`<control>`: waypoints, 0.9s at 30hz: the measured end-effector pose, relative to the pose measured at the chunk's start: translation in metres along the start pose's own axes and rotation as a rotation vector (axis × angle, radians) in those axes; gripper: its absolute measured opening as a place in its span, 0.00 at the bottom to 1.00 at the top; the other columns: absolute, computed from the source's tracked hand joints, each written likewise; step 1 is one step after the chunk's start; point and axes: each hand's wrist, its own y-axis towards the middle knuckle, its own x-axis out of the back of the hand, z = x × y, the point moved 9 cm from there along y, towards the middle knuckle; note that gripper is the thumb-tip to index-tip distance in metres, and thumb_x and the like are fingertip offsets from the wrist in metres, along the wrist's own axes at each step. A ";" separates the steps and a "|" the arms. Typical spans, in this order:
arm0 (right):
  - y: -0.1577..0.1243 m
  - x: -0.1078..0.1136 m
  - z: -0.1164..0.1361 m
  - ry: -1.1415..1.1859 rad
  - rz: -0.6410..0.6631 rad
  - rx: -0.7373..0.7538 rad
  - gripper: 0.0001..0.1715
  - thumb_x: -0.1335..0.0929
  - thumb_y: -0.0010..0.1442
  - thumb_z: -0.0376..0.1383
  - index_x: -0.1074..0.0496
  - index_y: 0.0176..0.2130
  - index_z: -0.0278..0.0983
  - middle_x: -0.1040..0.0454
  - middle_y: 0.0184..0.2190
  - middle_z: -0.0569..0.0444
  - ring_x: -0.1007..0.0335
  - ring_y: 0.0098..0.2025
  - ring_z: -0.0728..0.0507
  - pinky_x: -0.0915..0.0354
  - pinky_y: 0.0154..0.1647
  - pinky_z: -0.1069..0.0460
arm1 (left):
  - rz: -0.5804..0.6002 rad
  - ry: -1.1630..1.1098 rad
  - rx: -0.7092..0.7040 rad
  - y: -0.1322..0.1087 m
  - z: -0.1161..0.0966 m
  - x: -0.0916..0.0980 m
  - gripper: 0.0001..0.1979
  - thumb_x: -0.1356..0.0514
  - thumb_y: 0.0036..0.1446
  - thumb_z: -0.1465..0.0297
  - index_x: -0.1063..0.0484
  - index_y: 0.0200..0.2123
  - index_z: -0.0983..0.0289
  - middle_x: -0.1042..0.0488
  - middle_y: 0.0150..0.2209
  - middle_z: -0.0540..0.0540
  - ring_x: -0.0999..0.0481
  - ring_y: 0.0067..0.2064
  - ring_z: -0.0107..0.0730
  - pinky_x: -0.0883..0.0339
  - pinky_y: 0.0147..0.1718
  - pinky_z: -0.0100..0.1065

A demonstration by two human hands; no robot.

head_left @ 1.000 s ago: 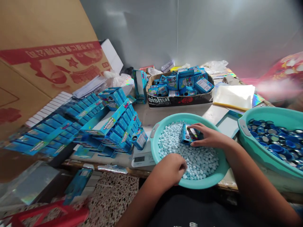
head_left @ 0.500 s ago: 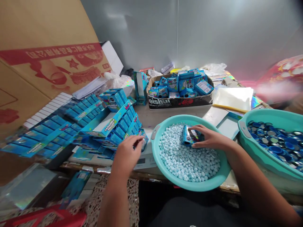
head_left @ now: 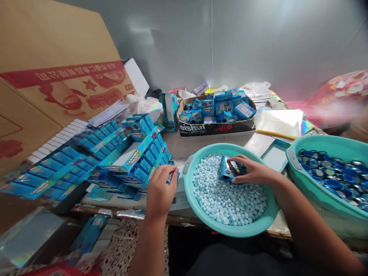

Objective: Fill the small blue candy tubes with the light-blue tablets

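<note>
My right hand (head_left: 250, 168) grips a blue printed candy box (head_left: 227, 168), tilted among the pale blue candies (head_left: 224, 199) in a turquoise basin (head_left: 186, 191). A round hole shows in the box's lower end. My left hand (head_left: 162, 188) is closed, thumb against fingers, left of the basin. A small blue box (head_left: 170, 177) shows between its fingers, mostly hidden by the hand. Just left of that hand stand stacked blue display trays (head_left: 135, 155) filled with similar boxes.
A black-sided carton (head_left: 218, 129) of loose blue boxes stands behind the basin. At right, another turquoise basin (head_left: 296, 168) holds blue and silvery round pieces. Filled trays (head_left: 54, 170) lie at left beside a large cardboard carton (head_left: 57, 50). Clear plastic sheets (head_left: 278, 122) lie at the back right.
My left hand has moved right and closed over the small box beside the trays. My right hand and its box stay in the candies, barely changed. The view has shifted slightly.
</note>
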 end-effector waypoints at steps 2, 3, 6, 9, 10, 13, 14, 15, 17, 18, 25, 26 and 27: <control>0.001 0.000 -0.001 0.005 -0.002 0.008 0.49 0.27 0.52 0.59 0.38 0.64 0.45 0.42 0.64 0.49 0.41 0.65 0.35 0.42 0.68 0.44 | -0.034 0.022 -0.036 0.000 -0.005 0.002 0.06 0.41 0.64 0.76 0.24 0.41 0.67 0.22 0.39 0.57 0.23 0.43 0.32 0.30 0.48 0.33; 0.001 0.000 -0.001 0.005 -0.004 0.013 0.49 0.27 0.52 0.59 0.38 0.64 0.45 0.42 0.64 0.49 0.41 0.65 0.35 0.42 0.68 0.44 | -0.052 0.056 -0.031 0.001 -0.001 0.004 0.06 0.41 0.64 0.76 0.24 0.41 0.67 0.22 0.38 0.57 0.23 0.43 0.33 0.30 0.48 0.33; 0.001 0.000 0.000 0.003 -0.004 0.019 0.49 0.27 0.52 0.60 0.38 0.64 0.44 0.42 0.65 0.48 0.41 0.65 0.35 0.42 0.68 0.44 | -0.054 0.147 0.054 0.000 0.027 0.009 0.07 0.42 0.64 0.73 0.23 0.39 0.67 0.22 0.37 0.57 0.23 0.41 0.34 0.29 0.45 0.34; 0.001 0.000 0.000 0.002 0.005 0.013 0.49 0.27 0.51 0.60 0.38 0.64 0.44 0.42 0.65 0.48 0.41 0.65 0.34 0.42 0.68 0.44 | 0.124 0.149 0.176 -0.005 0.056 -0.003 0.07 0.41 0.63 0.71 0.23 0.40 0.65 0.21 0.38 0.56 0.22 0.40 0.37 0.29 0.43 0.37; 0.001 0.000 0.000 0.004 0.007 0.010 0.49 0.27 0.51 0.60 0.38 0.64 0.44 0.42 0.65 0.48 0.41 0.65 0.34 0.42 0.68 0.44 | 0.167 0.134 0.219 -0.008 0.062 -0.007 0.08 0.41 0.63 0.69 0.23 0.42 0.65 0.21 0.39 0.57 0.22 0.41 0.38 0.29 0.44 0.37; 0.001 0.001 0.000 0.013 0.000 0.011 0.49 0.27 0.51 0.61 0.38 0.64 0.45 0.42 0.65 0.48 0.41 0.65 0.33 0.42 0.68 0.43 | 0.068 0.059 0.302 -0.017 0.063 -0.001 0.13 0.41 0.64 0.66 0.26 0.48 0.66 0.22 0.43 0.59 0.22 0.44 0.37 0.28 0.48 0.38; 0.001 0.001 -0.001 0.018 -0.003 0.013 0.49 0.27 0.51 0.61 0.38 0.65 0.46 0.42 0.65 0.48 0.42 0.65 0.33 0.42 0.68 0.43 | -0.017 0.042 0.298 -0.021 0.058 0.006 0.12 0.41 0.64 0.67 0.26 0.48 0.66 0.23 0.44 0.59 0.22 0.45 0.36 0.28 0.49 0.37; 0.001 0.001 -0.001 0.024 -0.007 0.014 0.49 0.27 0.51 0.61 0.38 0.65 0.46 0.42 0.65 0.48 0.42 0.65 0.33 0.42 0.68 0.43 | -0.106 0.026 0.279 -0.026 0.050 0.013 0.11 0.41 0.64 0.68 0.27 0.47 0.66 0.23 0.43 0.59 0.22 0.44 0.35 0.29 0.49 0.37; 0.002 0.000 -0.002 0.036 -0.013 0.018 0.50 0.26 0.51 0.61 0.38 0.64 0.46 0.41 0.65 0.48 0.42 0.66 0.32 0.43 0.69 0.42 | -0.221 -0.047 0.247 -0.039 0.032 0.022 0.09 0.40 0.62 0.71 0.28 0.46 0.65 0.25 0.43 0.58 0.23 0.44 0.35 0.29 0.49 0.39; 0.002 0.000 -0.003 0.040 -0.017 0.020 0.50 0.26 0.50 0.61 0.37 0.64 0.46 0.41 0.65 0.48 0.42 0.66 0.32 0.43 0.69 0.41 | -0.217 -0.129 0.246 -0.045 0.022 0.022 0.11 0.40 0.62 0.71 0.30 0.48 0.64 0.26 0.43 0.58 0.24 0.44 0.35 0.29 0.48 0.40; 0.004 -0.001 -0.005 0.014 -0.027 0.047 0.50 0.26 0.50 0.61 0.37 0.64 0.45 0.40 0.65 0.48 0.42 0.66 0.31 0.44 0.69 0.41 | 0.660 -0.702 -0.055 -0.071 -0.121 -0.056 0.24 0.37 0.58 0.56 0.32 0.56 0.52 0.26 0.52 0.52 0.27 0.53 0.39 0.33 0.53 0.41; 0.004 -0.001 -0.006 0.009 -0.025 0.049 0.50 0.26 0.50 0.61 0.37 0.65 0.45 0.40 0.65 0.47 0.43 0.66 0.31 0.44 0.69 0.41 | 0.762 -0.649 -0.100 -0.075 -0.133 -0.066 0.22 0.37 0.58 0.53 0.29 0.54 0.52 0.25 0.51 0.51 0.26 0.52 0.40 0.32 0.51 0.42; 0.004 -0.001 -0.006 0.004 -0.024 0.049 0.50 0.26 0.51 0.61 0.37 0.65 0.45 0.40 0.65 0.47 0.43 0.66 0.32 0.44 0.69 0.41 | 0.840 -0.580 -0.119 -0.078 -0.139 -0.075 0.21 0.38 0.58 0.51 0.27 0.52 0.53 0.24 0.50 0.51 0.25 0.50 0.41 0.32 0.48 0.43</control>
